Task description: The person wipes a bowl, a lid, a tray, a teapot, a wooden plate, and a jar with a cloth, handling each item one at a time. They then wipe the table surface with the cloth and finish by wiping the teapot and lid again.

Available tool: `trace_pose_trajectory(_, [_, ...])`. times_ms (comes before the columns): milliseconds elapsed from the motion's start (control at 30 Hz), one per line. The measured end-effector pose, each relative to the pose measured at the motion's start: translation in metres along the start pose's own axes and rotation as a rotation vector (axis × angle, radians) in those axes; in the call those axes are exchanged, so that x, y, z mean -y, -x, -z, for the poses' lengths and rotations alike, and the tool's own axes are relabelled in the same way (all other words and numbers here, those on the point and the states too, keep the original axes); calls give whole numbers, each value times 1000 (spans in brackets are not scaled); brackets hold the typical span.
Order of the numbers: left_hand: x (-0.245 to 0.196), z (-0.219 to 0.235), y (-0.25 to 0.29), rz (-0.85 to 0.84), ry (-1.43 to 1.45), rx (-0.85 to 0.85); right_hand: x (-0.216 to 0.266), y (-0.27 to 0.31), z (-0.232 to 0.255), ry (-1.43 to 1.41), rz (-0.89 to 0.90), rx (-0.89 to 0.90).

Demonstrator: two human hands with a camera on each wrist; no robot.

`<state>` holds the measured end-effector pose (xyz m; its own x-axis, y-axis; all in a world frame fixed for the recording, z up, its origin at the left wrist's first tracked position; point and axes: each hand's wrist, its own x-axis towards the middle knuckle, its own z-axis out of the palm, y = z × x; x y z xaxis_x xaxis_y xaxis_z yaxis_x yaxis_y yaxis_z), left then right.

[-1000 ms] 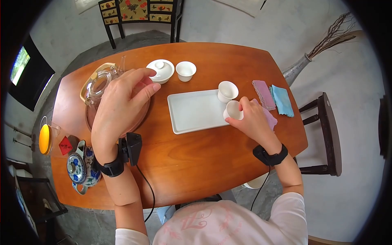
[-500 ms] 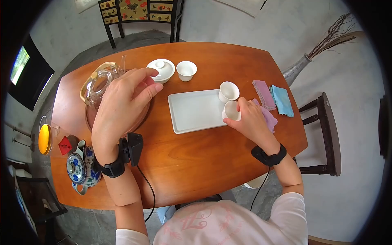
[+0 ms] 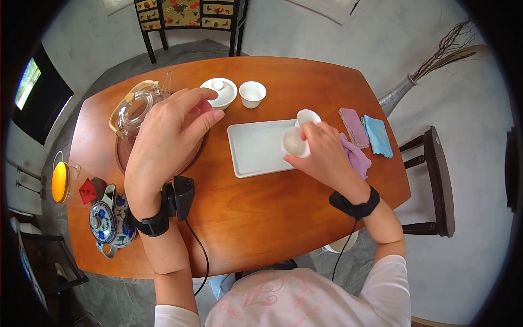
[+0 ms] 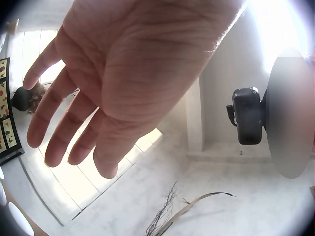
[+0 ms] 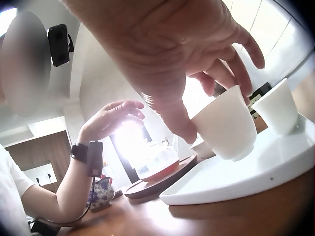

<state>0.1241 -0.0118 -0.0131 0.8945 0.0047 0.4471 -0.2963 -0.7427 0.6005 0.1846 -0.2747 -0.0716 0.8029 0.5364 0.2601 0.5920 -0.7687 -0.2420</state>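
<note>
Between thumb and fingers my right hand [image 3: 324,152] pinches a small white teacup [image 5: 227,125] by its rim, tilted over the white rectangular tray [image 3: 256,170]. A second white teacup [image 5: 278,109] stands at the tray's right end, just behind the held one. My left hand [image 3: 170,136] hovers over the left side of the table with relaxed fingers, and the left wrist view shows its palm bare. Below it are a glass teapot [image 3: 136,111] and a round brown tray [image 3: 124,153], partly hidden by the hand. A lidded white gaiwan [image 3: 224,98] stands just past the left fingertips.
Another white cup [image 3: 253,95] stands beside the gaiwan. Pink cloth [image 3: 354,128], blue cloth [image 3: 377,136] and purple cloth [image 3: 357,158] lie at the right. A blue-and-white teapot [image 3: 109,222] and a yellow-lidded jar [image 3: 61,182] stand near the left edge. A dark chair [image 3: 436,180] stands right.
My right hand has moved the held teacup left and tipped it, away from the second cup and over the tray. The left hand has stayed nearly still.
</note>
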Motion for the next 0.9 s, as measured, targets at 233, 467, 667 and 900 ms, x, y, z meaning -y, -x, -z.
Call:
trace_pose_trajectory(233, [4, 3, 1, -31, 15, -27, -15, -41, -21, 79, 178, 66])
trace_pose_trajectory(467, [0, 6, 1, -19, -8, -4, -15, -54, -21, 81, 59, 227])
trace_pose_trajectory(667, [3, 11, 1, 44, -20, 46, -15, -56, -19, 49, 27, 264])
trace_pose_trajectory(900, [3, 11, 1, 33, -15, 45, -9, -56, -22, -6, 33, 247])
